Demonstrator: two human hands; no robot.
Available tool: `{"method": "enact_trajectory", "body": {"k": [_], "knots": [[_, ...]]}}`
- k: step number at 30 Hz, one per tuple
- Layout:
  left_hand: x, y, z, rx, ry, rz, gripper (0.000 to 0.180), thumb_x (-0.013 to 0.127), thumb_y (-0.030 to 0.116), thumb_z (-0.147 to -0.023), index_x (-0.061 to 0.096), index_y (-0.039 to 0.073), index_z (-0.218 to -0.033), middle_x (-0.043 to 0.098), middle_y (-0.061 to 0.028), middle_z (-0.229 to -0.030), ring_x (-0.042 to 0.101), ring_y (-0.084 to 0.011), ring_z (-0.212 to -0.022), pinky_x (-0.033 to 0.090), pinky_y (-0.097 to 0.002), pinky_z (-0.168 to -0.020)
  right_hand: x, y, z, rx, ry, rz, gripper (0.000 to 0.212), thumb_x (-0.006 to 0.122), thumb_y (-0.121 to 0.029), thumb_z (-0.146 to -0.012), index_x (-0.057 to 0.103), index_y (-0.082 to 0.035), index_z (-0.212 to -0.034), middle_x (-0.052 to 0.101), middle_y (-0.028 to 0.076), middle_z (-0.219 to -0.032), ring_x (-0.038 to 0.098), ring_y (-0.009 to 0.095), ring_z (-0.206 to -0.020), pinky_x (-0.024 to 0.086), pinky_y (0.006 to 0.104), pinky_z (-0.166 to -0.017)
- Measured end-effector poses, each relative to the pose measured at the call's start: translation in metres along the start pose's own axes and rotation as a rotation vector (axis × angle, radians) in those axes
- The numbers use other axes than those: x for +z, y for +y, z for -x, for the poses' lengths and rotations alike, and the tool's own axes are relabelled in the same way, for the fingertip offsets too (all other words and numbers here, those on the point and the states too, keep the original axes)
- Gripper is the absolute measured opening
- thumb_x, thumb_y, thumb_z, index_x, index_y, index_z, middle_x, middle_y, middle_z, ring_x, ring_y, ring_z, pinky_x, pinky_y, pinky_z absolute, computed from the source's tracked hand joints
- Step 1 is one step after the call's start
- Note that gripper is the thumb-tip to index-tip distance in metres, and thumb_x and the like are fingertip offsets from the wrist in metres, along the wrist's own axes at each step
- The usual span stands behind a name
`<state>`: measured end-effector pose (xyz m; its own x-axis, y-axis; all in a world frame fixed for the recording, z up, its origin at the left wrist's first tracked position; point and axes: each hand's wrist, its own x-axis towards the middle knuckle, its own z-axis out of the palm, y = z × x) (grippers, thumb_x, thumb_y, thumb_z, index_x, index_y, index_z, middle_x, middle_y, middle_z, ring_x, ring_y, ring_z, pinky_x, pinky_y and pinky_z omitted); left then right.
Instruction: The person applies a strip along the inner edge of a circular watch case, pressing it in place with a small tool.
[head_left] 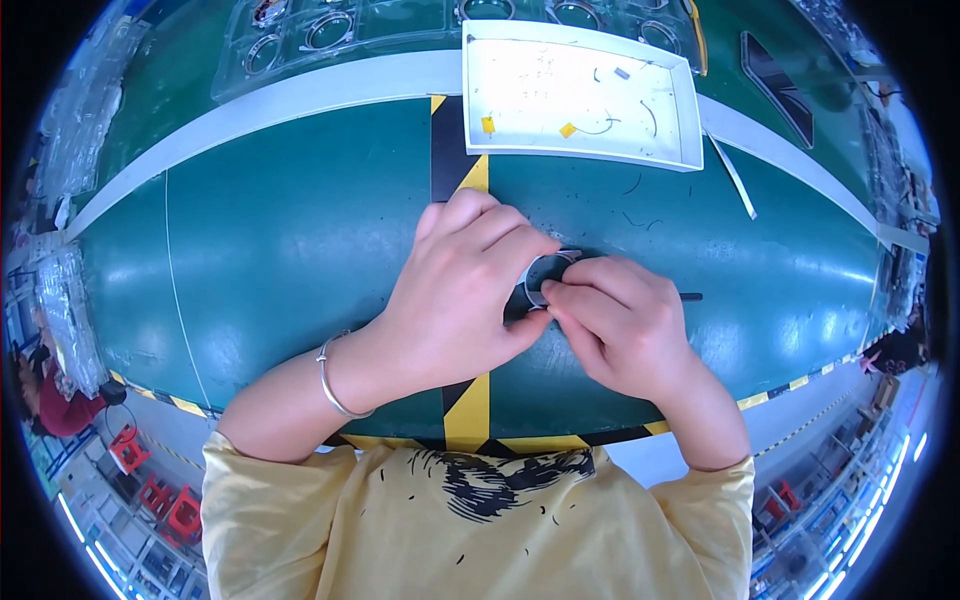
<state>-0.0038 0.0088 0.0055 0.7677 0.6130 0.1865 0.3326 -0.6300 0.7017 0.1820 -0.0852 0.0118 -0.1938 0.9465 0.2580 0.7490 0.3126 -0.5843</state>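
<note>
Over the middle of the green table, my left hand (pixel 462 278) is closed around the left side of a round metal ring with a dark centre, like a watch case (pixel 530 290). Its thumb is below the ring and its forefinger above. My right hand (pixel 632 322) is closed in a pinch at the ring's lower right, fingertips touching or just inside the rim. Whatever is between those fingertips is too small and covered to tell. A thin black rod (pixel 691 296) sticks out from behind the right hand; I cannot tell if it is held or lies on the table.
Beyond my hands stands a white open box (pixel 684 150) with small scraps and yellow bits inside. Behind it is a clear tray (pixel 390 22) of round watch cases. A dark flat device (pixel 778 90) lies far right, near a thin white strip (pixel 735 180). Black-yellow tape (pixel 466 415) crosses the table.
</note>
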Motion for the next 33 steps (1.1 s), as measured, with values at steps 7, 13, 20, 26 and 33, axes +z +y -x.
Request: {"method": "enact_trajectory", "body": {"k": [7,13,20,26,33], "knots": [[0.001,0.001,0.0,-0.011,-0.006,0.008,0.046,0.087,0.015,-0.064,0.07,0.011,-0.107,0.063,-0.0005,-0.094,0.055,-0.0239,-0.1,0.04,-0.0392,-0.085,-0.004,0.003,0.001,-0.029,-0.063,-0.029,0.016,0.078,-0.002,-0.076,0.075,-0.005,-0.091,0.068,0.008,-0.089,0.069,0.027,-0.075,0.056,0.0361,-0.061],[0.001,0.0,0.001,-0.016,-0.013,-0.005,0.046,0.087,0.014,-0.064,0.07,0.011,-0.107,0.063,-0.0007,-0.093,0.055,-0.024,-0.101,0.04,-0.0394,-0.086,-0.005,0.001,-0.002,-0.022,-0.025,0.029,0.017,0.078,-0.001,-0.075,0.075,-0.005,-0.092,0.068,0.008,-0.09,0.069,0.027,-0.076,0.056,0.0363,-0.062],[0.002,0.001,0.0,-0.003,0.002,-0.014,0.047,0.086,0.014,-0.063,0.07,0.011,-0.107,0.063,-0.0014,-0.094,0.055,-0.0249,-0.101,0.041,-0.0395,-0.086,0.002,-0.007,0.001,0.004,0.001,0.055,0.017,0.077,-0.001,-0.075,0.075,-0.005,-0.092,0.067,0.008,-0.089,0.069,0.027,-0.076,0.056,0.0366,-0.062],[0.002,0.001,0.002,-0.01,0.003,-0.012,0.047,0.086,0.014,-0.063,0.07,0.011,-0.108,0.064,-0.0017,-0.094,0.056,-0.0253,-0.101,0.041,-0.0393,-0.086,-0.007,0.004,-0.002,-0.04,-0.07,-0.055,0.017,0.077,-0.001,-0.076,0.075,-0.005,-0.092,0.067,0.008,-0.089,0.069,0.027,-0.075,0.056,0.0368,-0.062],[0.002,-0.001,0.003,0.001,0.01,-0.018,0.048,0.086,0.015,-0.065,0.07,0.011,-0.11,0.064,-0.0014,-0.095,0.056,-0.025,-0.101,0.041,-0.0397,-0.087,-0.003,0.006,0.0,-0.027,-0.039,-0.098,0.018,0.077,0.0,-0.074,0.075,-0.005,-0.092,0.068,0.008,-0.088,0.069,0.027,-0.075,0.056,0.0369,-0.062]]}}
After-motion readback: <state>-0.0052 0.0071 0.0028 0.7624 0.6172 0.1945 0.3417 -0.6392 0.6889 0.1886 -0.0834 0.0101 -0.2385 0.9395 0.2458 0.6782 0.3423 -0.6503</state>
